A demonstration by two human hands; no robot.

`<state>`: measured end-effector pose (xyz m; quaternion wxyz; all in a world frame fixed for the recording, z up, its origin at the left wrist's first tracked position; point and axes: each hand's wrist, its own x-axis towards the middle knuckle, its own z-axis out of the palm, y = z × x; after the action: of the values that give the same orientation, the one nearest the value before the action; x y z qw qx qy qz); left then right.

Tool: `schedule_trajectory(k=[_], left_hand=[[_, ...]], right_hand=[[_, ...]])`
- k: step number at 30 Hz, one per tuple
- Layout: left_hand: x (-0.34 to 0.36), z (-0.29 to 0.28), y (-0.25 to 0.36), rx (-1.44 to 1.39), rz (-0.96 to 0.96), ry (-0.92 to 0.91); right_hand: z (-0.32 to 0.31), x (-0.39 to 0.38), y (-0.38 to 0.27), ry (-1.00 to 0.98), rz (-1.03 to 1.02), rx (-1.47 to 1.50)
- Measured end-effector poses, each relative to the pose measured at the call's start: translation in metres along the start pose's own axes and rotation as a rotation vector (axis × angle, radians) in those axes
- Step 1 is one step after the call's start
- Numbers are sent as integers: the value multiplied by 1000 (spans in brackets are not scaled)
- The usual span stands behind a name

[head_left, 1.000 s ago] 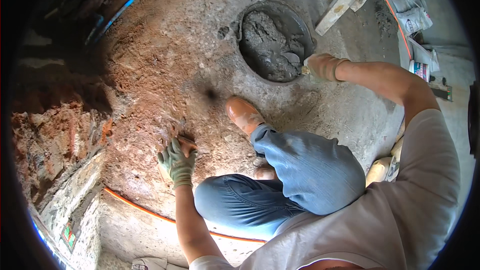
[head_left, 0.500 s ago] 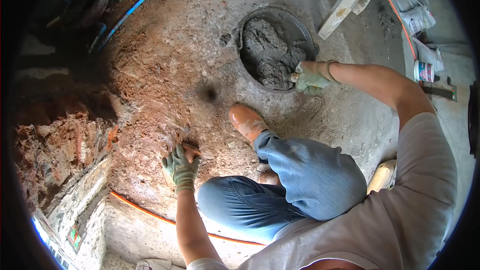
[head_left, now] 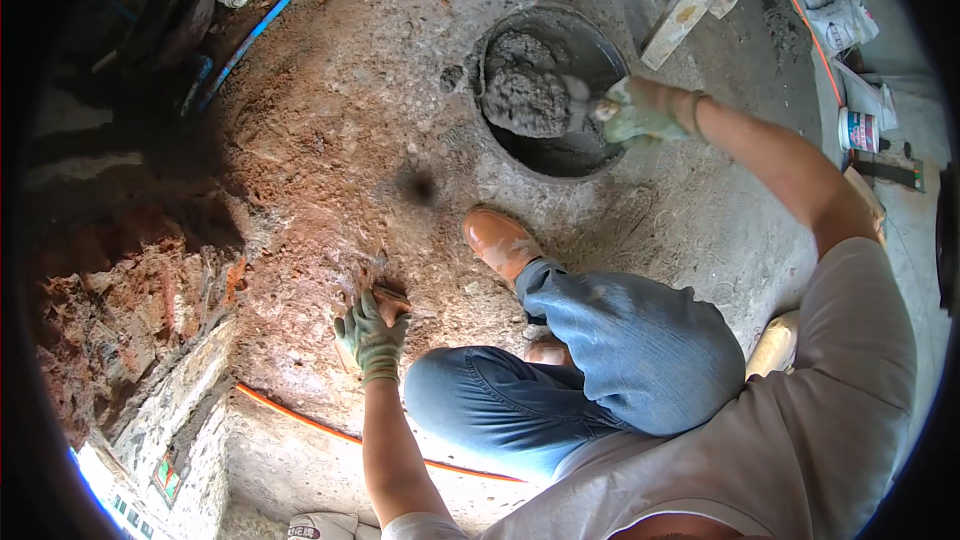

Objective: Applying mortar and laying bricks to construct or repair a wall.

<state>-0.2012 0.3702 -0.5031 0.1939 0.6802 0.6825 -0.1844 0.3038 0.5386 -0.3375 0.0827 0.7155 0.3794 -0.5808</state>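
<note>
A round dark tub (head_left: pixel 612 52) of wet grey mortar (head_left: pixel 525 90) stands on the floor ahead of me. At its right rim my right hand (head_left: pixel 645 112), in a pale green glove, is closed round the handle of a trowel (head_left: pixel 579 103). The trowel's blade is blurred and reaches into the tub beside the heaped mortar. My left hand (head_left: pixel 372 342), gloved too, lies low over the rubble at left with its fingers over a reddish brick (head_left: pixel 393 304). Most of that brick is hidden under the glove.
Broken masonry (head_left: pixel 140 325) rises at the left. An orange hose (head_left: pixel 300 416) runs behind my left forearm. Wooden planks (head_left: pixel 700 5) stand beyond the tub at right, near a small bucket (head_left: pixel 859 130) and sacks (head_left: pixel 835 15). A blue strip (head_left: pixel 250 45) lies far left. My boot (head_left: pixel 500 242) is between both hands.
My right hand has moved slightly up and right along the tub's rim. The mortar has been shifted into a heap at the left side. My left hand stays on the brick.
</note>
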Motion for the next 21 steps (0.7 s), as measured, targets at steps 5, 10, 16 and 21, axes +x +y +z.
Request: schedule_trajectory(k=[5, 10, 16, 21], left_hand=[[-5, -1, -4, -44, 23, 74], [-1, 14, -3, -65, 71, 209], [-8, 2, -5, -37, 34, 145], [-1, -3, 6, -55, 23, 82]], right_hand=[[-35, -8, -29, 338, -163, -967], [41, 39, -50, 445, -355, -1725], [-38, -65, -84, 213, -205, -1762], [22, -14, -23, 104, -136, -1770]])
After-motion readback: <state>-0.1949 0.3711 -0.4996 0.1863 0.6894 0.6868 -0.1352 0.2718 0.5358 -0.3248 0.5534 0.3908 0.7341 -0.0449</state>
